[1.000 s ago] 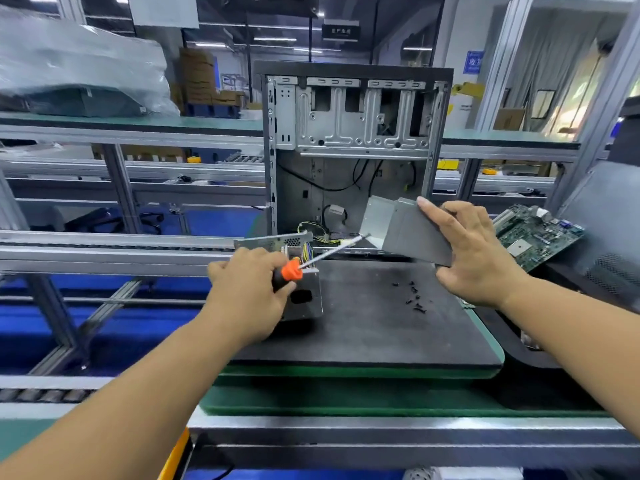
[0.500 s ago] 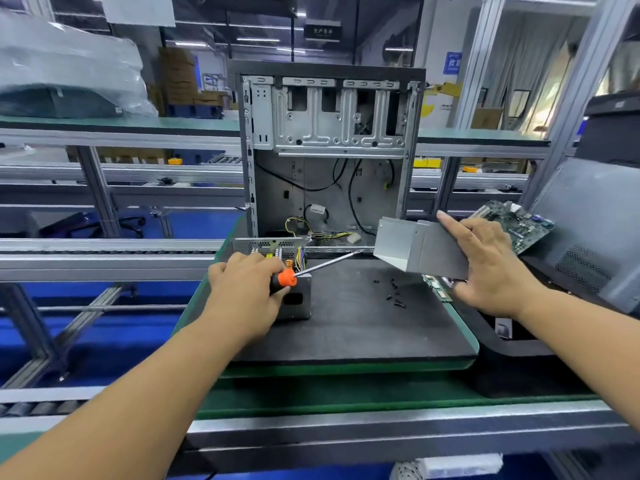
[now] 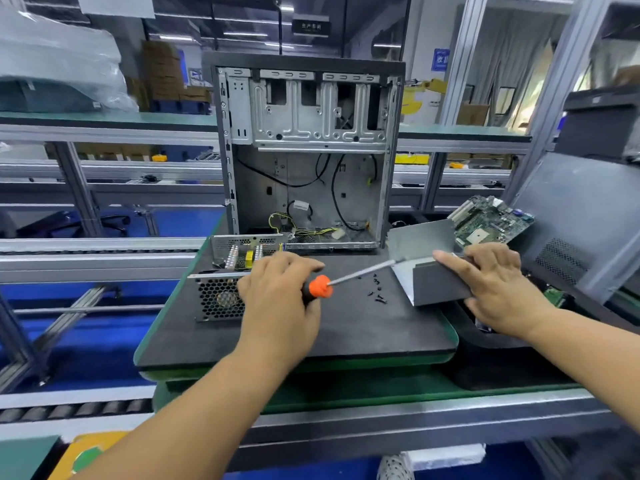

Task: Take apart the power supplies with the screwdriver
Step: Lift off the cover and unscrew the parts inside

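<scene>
My left hand (image 3: 280, 292) grips a screwdriver (image 3: 320, 286) with a black and orange handle; its silver shaft points right toward a bent grey metal cover (image 3: 427, 258). My right hand (image 3: 498, 285) holds that cover at the right edge of the black mat (image 3: 311, 334), fingers laid over its dark side. The opened power supply (image 3: 228, 275), with its honeycomb fan grille facing me and its circuit parts exposed on top, sits on the mat just left of my left hand. Several small black screws (image 3: 376, 292) lie loose on the mat between my hands.
An empty computer case (image 3: 308, 150) stands upright behind the mat, with loose cables inside. A green motherboard (image 3: 491, 220) lies at the right, next to a dark side panel (image 3: 575, 220). Roller conveyor rails (image 3: 86, 247) run along the left.
My right hand has lowered the metal cover down and to the right, to the mat's right edge. My left hand still holds the screwdriver beside the power supply.
</scene>
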The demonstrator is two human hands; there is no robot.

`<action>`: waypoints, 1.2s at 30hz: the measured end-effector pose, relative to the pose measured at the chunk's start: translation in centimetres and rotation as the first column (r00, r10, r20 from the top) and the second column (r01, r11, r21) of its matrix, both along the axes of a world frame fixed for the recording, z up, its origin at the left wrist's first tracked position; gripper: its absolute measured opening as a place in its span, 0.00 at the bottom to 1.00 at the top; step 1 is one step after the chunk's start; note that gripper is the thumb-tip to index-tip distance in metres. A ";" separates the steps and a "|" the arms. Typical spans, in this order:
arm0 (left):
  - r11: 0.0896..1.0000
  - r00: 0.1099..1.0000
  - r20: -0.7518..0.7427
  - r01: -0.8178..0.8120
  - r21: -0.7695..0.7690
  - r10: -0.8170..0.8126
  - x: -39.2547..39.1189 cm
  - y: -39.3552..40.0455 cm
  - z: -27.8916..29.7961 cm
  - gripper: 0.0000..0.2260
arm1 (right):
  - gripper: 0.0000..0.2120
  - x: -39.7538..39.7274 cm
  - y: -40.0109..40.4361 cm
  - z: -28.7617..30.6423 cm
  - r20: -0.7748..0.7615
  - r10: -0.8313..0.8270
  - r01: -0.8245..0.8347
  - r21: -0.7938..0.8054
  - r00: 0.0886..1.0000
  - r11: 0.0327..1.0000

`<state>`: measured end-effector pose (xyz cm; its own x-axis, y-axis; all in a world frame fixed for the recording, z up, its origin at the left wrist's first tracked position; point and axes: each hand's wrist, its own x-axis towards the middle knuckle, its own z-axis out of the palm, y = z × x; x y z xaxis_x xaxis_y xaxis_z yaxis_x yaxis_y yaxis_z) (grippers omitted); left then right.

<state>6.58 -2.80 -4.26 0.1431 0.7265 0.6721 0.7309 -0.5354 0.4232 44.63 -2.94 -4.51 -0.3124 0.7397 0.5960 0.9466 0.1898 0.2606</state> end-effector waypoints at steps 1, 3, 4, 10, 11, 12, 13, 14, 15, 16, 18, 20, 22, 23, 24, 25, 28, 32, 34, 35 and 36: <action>1.000 0.999 0.036 -0.022 0.005 0.022 -0.3 0.3 0.2 0.15 | 0.57 -0.3 0.0 -0.1 -0.009 0.005 -0.005 -0.028 1.000 1.000; 0.998 0.993 0.093 -0.068 0.017 0.066 -0.8 0.8 0.5 0.12 | 0.56 -0.8 0.0 -0.3 -0.021 0.016 -0.018 -0.066 1.000 0.998; 0.996 0.990 0.114 -0.086 0.020 0.084 -1.0 1.0 0.7 0.11 | 0.54 -1.0 0.0 -0.4 -0.024 0.024 -0.026 -0.072 0.999 0.997; 0.992 0.970 0.211 -0.124 0.012 0.118 -2.6 1.4 1.0 0.08 | 0.41 -1.9 0.6 -0.7 -0.061 0.050 -0.055 -0.072 0.997 0.996; 0.992 0.965 0.233 -0.123 0.010 0.117 -2.8 1.4 0.9 0.07 | 0.40 -2.2 0.6 -0.8 -0.086 0.052 -0.059 -0.077 0.995 0.995; 0.992 0.962 0.246 -0.125 0.010 0.118 -3.0 1.4 0.9 0.08 | 0.40 -2.4 0.7 -1.0 -0.106 0.054 -0.063 -0.083 0.993 0.995; 0.991 0.959 0.254 -0.131 0.010 0.125 -3.2 1.4 0.8 0.10 | 0.39 -2.6 0.8 -1.2 -0.121 0.058 -0.069 -0.088 0.991 0.994; 0.990 0.956 0.258 -0.142 0.004 0.137 -3.5 1.4 0.7 0.11 | 0.39 -2.8 0.9 -1.4 -0.135 0.065 -0.078 -0.092 0.989 0.993; 0.989 0.954 0.263 -0.150 -0.001 0.145 -3.8 1.5 0.7 0.10 | 0.38 -2.9 1.0 -1.5 -0.151 0.073 -0.088 -0.098 0.986 0.991; 0.989 0.953 0.267 -0.148 0.001 0.143 -4.1 1.6 0.7 0.09 | 0.37 -3.0 1.1 -1.5 -0.171 0.078 -0.097 -0.106 0.982 0.990; 0.993 0.960 0.263 -0.111 0.034 0.099 -4.9 1.9 0.7 0.06 | 0.35 -3.1 1.1 -1.4 -0.195 0.081 -0.105 -0.115 0.977 0.988; 0.995 0.959 0.280 -0.066 0.078 0.042 -5.6 1.9 0.7 0.03 | 0.32 -3.3 0.7 -1.1 -0.217 0.075 -0.093 -0.075 0.973 0.993; 0.999 0.926 0.377 -0.036 0.035 0.021 -6.4 1.7 0.5 0.03 | 0.33 -4.5 0.1 -0.5 -0.302 0.066 -0.059 0.032 0.951 0.998; 1.000 0.904 0.426 -0.030 -0.009 0.031 -6.6 1.4 0.4 0.05 | 0.33 -5.8 -0.3 -0.2 -0.344 0.084 -0.046 0.116 0.935 0.992; 0.998 0.888 0.457 -0.032 -0.052 0.052 -6.7 1.2 0.3 0.07 | 0.32 -7.6 -0.7 0.1 -0.375 0.125 -0.051 0.201 0.919 0.978; 0.995 0.876 0.477 -0.032 -0.094 0.073 -6.6 0.8 0.2 0.10 | 0.31 -9.8 -1.2 0.2 -0.404 0.193 -0.094 0.253 0.894 0.963; 0.970 0.825 0.563 0.093 -0.223 0.050 -5.2 -0.4 0.2 0.17 | 0.28 -17.5 -3.0 -0.1 -0.507 0.457 -0.421 0.193 0.730 0.886; 0.880 0.773 0.634 0.284 -0.382 0.026 -3.1 -1.6 -0.3 0.10 | 0.36 -24.6 -4.3 -1.6 -0.600 0.541 -0.657 0.035 0.589 0.753; 0.843 0.749 0.658 0.303 -0.444 0.078 -2.7 -2.2 -0.5 0.06 | 0.38 -26.1 -4.1 -2.5 -0.700 0.496 -0.691 0.005 0.514 0.723; 0.831 0.740 0.666 0.310 -0.462 0.094 -2.6 -2.5 -0.6 0.05 | 0.38 -26.5 -4.0 -2.8 -0.758 0.463 -0.707 0.004 0.460 0.707; 0.826 0.752 0.652 0.308 -0.473 0.093 -2.7 -2.8 -0.9 0.04 | 0.36 -26.8 -3.8 -3.0 -0.809 0.433 -0.719 0.019 0.397 0.694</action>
